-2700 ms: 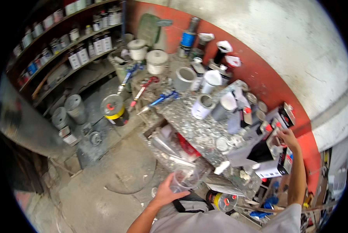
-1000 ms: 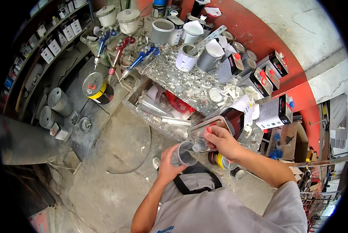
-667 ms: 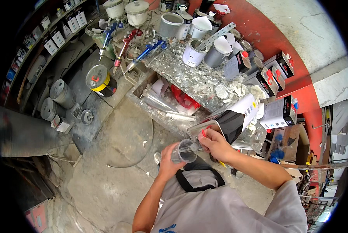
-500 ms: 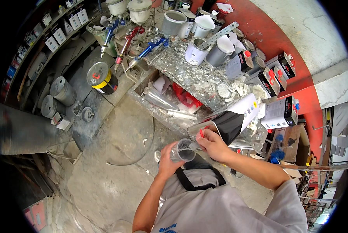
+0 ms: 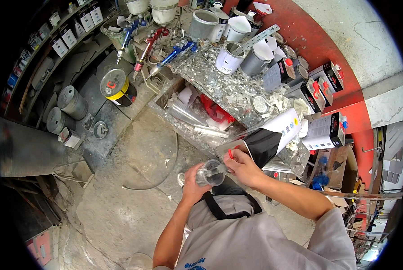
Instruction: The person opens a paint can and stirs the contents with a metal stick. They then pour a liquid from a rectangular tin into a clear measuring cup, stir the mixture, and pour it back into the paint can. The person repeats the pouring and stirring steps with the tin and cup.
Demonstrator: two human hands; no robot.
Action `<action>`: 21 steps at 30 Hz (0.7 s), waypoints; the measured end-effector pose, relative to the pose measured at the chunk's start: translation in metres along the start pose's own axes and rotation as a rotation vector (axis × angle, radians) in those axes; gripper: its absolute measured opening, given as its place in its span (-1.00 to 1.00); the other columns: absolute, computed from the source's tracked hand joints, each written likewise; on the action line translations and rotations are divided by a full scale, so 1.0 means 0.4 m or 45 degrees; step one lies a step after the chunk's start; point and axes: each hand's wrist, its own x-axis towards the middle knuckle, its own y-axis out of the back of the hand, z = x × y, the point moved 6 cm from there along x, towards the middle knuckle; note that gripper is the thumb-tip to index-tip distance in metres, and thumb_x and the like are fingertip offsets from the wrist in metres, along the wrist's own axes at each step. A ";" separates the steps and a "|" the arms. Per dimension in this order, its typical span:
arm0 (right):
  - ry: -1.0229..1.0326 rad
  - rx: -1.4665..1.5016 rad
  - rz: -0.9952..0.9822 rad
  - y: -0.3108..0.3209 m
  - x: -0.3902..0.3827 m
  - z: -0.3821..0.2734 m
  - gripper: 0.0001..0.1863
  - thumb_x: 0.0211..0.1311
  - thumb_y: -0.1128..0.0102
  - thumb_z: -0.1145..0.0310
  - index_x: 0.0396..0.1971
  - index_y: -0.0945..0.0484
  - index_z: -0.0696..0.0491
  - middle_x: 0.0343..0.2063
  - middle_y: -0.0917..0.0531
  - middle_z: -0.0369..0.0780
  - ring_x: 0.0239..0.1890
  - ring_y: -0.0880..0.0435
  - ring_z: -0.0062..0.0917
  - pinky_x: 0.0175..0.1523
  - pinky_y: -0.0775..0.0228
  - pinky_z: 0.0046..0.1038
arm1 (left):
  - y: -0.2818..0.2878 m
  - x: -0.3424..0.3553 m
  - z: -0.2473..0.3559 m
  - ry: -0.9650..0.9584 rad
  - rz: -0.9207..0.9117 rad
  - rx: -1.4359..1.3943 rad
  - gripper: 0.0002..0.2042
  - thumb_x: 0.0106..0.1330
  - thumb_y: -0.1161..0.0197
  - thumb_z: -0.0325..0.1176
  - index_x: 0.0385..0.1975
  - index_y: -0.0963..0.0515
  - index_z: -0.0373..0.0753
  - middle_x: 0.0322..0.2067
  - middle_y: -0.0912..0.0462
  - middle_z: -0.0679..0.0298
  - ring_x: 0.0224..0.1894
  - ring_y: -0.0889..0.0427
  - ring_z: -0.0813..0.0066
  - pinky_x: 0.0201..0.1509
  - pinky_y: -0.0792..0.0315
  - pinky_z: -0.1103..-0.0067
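My left hand [image 5: 192, 185] is wrapped round a clear plastic cup [image 5: 210, 176], its mouth turned up toward me. With closed fingers my right hand [image 5: 245, 168] grips a rectangular can [image 5: 265, 145] by its red handle [image 5: 231, 153]. The black-and-white can lies tilted over the bench edge, its top end down beside the cup. Something translucent runs from the can's top into the cup's mouth; whether it is a spout or poured liquid I cannot tell. My right hand hides part of the can's top.
The paint-crusted bench [image 5: 215, 67] carries an open paint can [image 5: 229, 58] with a perforated metal strip, several more cans, and spray guns [image 5: 146, 53]. Below, a drawer [image 5: 183, 130] holds stacked clear cups. A bucket with a yellow band [image 5: 118, 89] and a hose [image 5: 165, 175] are to the left.
The can's handle end and my right hand have shifted slightly left. The cup sits slightly higher in view, and the translucent streak now reaches further into it.
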 end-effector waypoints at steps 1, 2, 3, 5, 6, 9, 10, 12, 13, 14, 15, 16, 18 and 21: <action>-0.011 0.015 -0.010 -0.002 0.002 -0.001 -0.63 0.46 -0.07 0.11 -0.31 -0.46 0.18 -0.43 -0.43 -0.34 -0.35 -0.36 -0.66 -0.21 -0.28 -0.51 | 0.002 0.001 0.002 -0.002 0.006 -0.004 -0.16 -0.21 -0.54 -0.48 0.23 -0.37 -0.12 0.17 -0.45 0.11 0.24 -0.39 0.08 0.33 -0.30 0.34; -0.023 0.030 -0.020 -0.003 0.003 -0.002 -0.62 0.46 -0.06 0.11 -0.31 -0.46 0.18 -0.42 -0.43 -0.33 -0.34 -0.36 -0.65 -0.20 -0.28 -0.51 | 0.004 0.001 0.004 -0.004 0.013 -0.007 -0.16 -0.21 -0.54 -0.48 0.23 -0.37 -0.12 0.17 -0.45 0.11 0.25 -0.38 0.08 0.33 -0.29 0.34; -0.029 0.048 -0.030 -0.005 0.005 -0.002 -0.62 0.46 -0.06 0.10 -0.31 -0.46 0.19 -0.41 -0.43 -0.33 -0.33 -0.36 -0.65 -0.19 -0.28 -0.50 | 0.005 0.002 0.006 -0.010 0.020 -0.006 -0.16 -0.22 -0.54 -0.48 0.23 -0.37 -0.11 0.17 -0.45 0.11 0.25 -0.38 0.08 0.33 -0.29 0.34; -0.068 0.055 -0.033 -0.006 0.002 -0.012 -0.61 0.46 -0.06 0.10 -0.31 -0.46 0.19 -0.41 -0.43 -0.32 -0.32 -0.36 -0.64 -0.18 -0.28 -0.50 | 0.007 0.002 0.006 -0.020 0.040 -0.003 -0.17 -0.22 -0.54 -0.49 0.22 -0.37 -0.12 0.17 -0.45 0.12 0.24 -0.38 0.08 0.33 -0.29 0.34; -0.088 0.059 -0.034 -0.007 0.000 -0.014 -0.61 0.46 -0.06 0.10 -0.31 -0.46 0.19 -0.40 -0.43 -0.32 -0.32 -0.36 -0.64 -0.17 -0.27 -0.50 | 0.007 0.002 0.006 -0.025 0.048 -0.002 -0.17 -0.22 -0.54 -0.49 0.22 -0.37 -0.12 0.16 -0.45 0.12 0.24 -0.38 0.08 0.33 -0.29 0.34; -0.014 0.072 -0.018 -0.008 0.003 -0.023 -0.80 0.47 -0.06 0.23 -0.31 -0.42 0.04 -0.53 -0.38 -0.43 -0.49 -0.29 -0.75 -0.36 -0.16 -0.61 | 0.008 0.006 0.009 -0.038 0.054 0.002 -0.17 -0.22 -0.54 -0.49 0.22 -0.38 -0.12 0.16 -0.46 0.13 0.24 -0.39 0.09 0.33 -0.30 0.34; -0.015 0.097 -0.018 -0.007 0.004 -0.021 -0.80 0.47 -0.06 0.22 -0.31 -0.42 0.04 -0.53 -0.38 -0.43 -0.49 -0.29 -0.75 -0.36 -0.16 -0.61 | 0.005 0.008 0.007 -0.043 0.053 -0.005 -0.17 -0.23 -0.54 -0.49 0.21 -0.38 -0.12 0.16 -0.46 0.14 0.24 -0.39 0.09 0.33 -0.30 0.34; -0.015 0.145 -0.024 -0.004 0.004 -0.020 -0.79 0.47 -0.06 0.22 -0.31 -0.42 0.03 -0.54 -0.37 -0.43 -0.49 -0.29 -0.74 -0.37 -0.16 -0.61 | 0.002 0.009 -0.002 -0.052 0.056 -0.018 -0.17 -0.23 -0.55 -0.48 0.21 -0.38 -0.11 0.15 -0.47 0.14 0.23 -0.40 0.09 0.32 -0.30 0.34; -0.048 0.171 -0.040 -0.002 0.001 -0.023 -0.76 0.47 -0.06 0.19 -0.31 -0.43 0.07 -0.52 -0.39 -0.41 -0.48 -0.31 -0.73 -0.35 -0.18 -0.60 | 0.002 0.008 -0.002 -0.053 0.066 -0.023 -0.17 -0.24 -0.55 -0.48 0.21 -0.38 -0.12 0.15 -0.47 0.14 0.24 -0.40 0.10 0.33 -0.30 0.34; -0.082 0.198 -0.055 0.005 -0.005 -0.031 -0.72 0.47 -0.07 0.17 -0.30 -0.44 0.10 -0.51 -0.41 -0.40 -0.46 -0.32 -0.73 -0.34 -0.20 -0.59 | 0.000 0.007 0.000 -0.054 0.075 -0.027 -0.17 -0.24 -0.55 -0.47 0.21 -0.38 -0.13 0.15 -0.47 0.14 0.24 -0.40 0.11 0.33 -0.30 0.35; -0.115 0.225 -0.067 0.012 -0.011 -0.043 -0.68 0.47 -0.07 0.14 -0.29 -0.45 0.13 -0.49 -0.43 -0.38 -0.44 -0.34 -0.72 -0.33 -0.21 -0.58 | -0.002 0.009 0.003 -0.059 0.081 -0.032 -0.17 -0.24 -0.55 -0.47 0.21 -0.38 -0.14 0.16 -0.47 0.14 0.24 -0.40 0.12 0.33 -0.30 0.35; -0.119 0.239 -0.071 0.018 -0.017 -0.059 -0.69 0.47 -0.07 0.15 -0.29 -0.45 0.12 -0.50 -0.43 -0.38 -0.46 -0.33 -0.73 -0.34 -0.20 -0.59 | -0.005 0.012 0.002 -0.062 0.077 -0.051 -0.17 -0.24 -0.55 -0.47 0.21 -0.38 -0.15 0.16 -0.47 0.14 0.24 -0.40 0.12 0.33 -0.30 0.35; -0.129 0.270 -0.078 0.033 -0.029 -0.088 -0.71 0.47 -0.07 0.16 -0.29 -0.45 0.10 -0.51 -0.43 -0.39 -0.48 -0.32 -0.74 -0.37 -0.17 -0.61 | -0.011 0.016 0.008 -0.068 0.066 -0.088 -0.17 -0.24 -0.54 -0.46 0.21 -0.38 -0.17 0.16 -0.47 0.13 0.25 -0.40 0.14 0.34 -0.29 0.36; -0.152 0.365 -0.084 0.058 -0.036 -0.098 -0.77 0.46 -0.07 0.23 -0.32 -0.46 0.07 -0.53 -0.41 -0.41 -0.49 -0.32 -0.74 -0.38 -0.17 -0.60 | -0.010 0.023 0.043 -0.079 0.058 -0.117 -0.22 -0.20 -0.53 -0.48 0.18 -0.41 -0.14 0.14 -0.47 0.14 0.24 -0.37 0.10 0.34 -0.28 0.33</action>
